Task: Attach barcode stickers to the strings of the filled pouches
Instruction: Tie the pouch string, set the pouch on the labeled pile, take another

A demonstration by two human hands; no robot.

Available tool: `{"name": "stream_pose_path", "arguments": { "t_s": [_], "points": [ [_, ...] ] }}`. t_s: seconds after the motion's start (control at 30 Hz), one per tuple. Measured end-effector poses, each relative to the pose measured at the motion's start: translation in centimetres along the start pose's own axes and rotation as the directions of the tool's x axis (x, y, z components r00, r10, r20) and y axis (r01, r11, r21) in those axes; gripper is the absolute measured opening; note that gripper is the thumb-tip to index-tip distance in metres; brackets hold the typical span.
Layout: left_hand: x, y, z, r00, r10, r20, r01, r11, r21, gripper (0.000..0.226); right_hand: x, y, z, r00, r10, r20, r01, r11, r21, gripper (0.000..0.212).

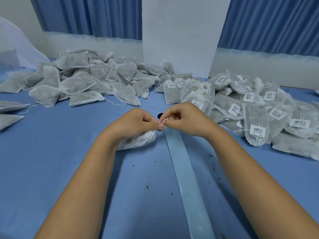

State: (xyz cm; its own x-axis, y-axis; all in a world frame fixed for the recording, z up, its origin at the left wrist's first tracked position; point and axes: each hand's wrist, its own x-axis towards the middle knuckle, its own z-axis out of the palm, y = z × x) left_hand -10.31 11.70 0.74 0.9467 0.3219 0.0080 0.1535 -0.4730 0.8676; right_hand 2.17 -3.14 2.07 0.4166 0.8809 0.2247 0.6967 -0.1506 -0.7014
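A flat work surface covered in smooth blue cloth [51,169] fills the lower view; small dark flecks of dried plant matter [147,187] are scattered over it, thickest near the middle and right. A long, pale, glossy strip of backing tape [186,178] runs from just below the hands down to the bottom edge, lying flat on the cloth. A small dark spot [159,115] shows on the cloth just behind the fingers.

The left hand [138,120] and the right hand [185,119] meet fingertip to fingertip above the cloth; both have curled fingers, and thumb and forefinger of each pinch a thin white drawstring [163,121], which forms a small loop between them. The string belongs to a white gauzy filled pouch with a gathered neck [138,139]; it lies on the cloth beneath the left hand, left of the strip's upper end.

To the far left sits a loose heap of unlabelled grey-white filled pouches [82,80], their strings trailing; to the right sits a second heap of similar pouches [276,135], each carrying a small white barcode sticker [257,131] on its string. The two heaps lie well apart from the held pouch.

Behind the surface stands a broad white column [181,35]; pleated blue curtains [272,23] hang on either side of it, above a low white wall band [259,64]. A curved white sheet [20,47] rises at the far left edge.
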Motion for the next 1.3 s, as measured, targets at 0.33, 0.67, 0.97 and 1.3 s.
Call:
{"name": "stream_pose_path", "arguments": {
  "t_s": [0.33, 0.67, 0.97, 1.3],
  "points": [
    [0.18, -0.34, 0.35, 0.999, 0.044, -0.016, -0.044, 0.999, 0.008, 0.023, 0.1, 0.53, 0.17, 0.971, 0.202, 0.132, -0.22, 0.966, 0.14, 0.015],
    [0.64, -0.45, 0.93, 0.97, 0.192, -0.151, -0.212, 0.969, -0.131, 0.006, -0.17, 0.69, -0.41, 0.973, 0.207, 0.104, -0.229, 0.928, 0.293, 0.011],
    [0.29, -0.36, 0.65, 0.981, 0.168, -0.096, -0.181, 0.971, -0.155, 0.012, 0.13, 0.69, -0.46, 0.989, 0.123, -0.086, -0.095, 0.956, 0.277, 0.018],
    [0.3, -0.33, 0.41, 0.982, 0.133, -0.132, -0.159, 0.965, -0.208, 0.014, 0.4, 0.54, -0.06, 0.984, 0.049, -0.171, -0.017, 0.983, 0.183, 0.022]
  ]
}}
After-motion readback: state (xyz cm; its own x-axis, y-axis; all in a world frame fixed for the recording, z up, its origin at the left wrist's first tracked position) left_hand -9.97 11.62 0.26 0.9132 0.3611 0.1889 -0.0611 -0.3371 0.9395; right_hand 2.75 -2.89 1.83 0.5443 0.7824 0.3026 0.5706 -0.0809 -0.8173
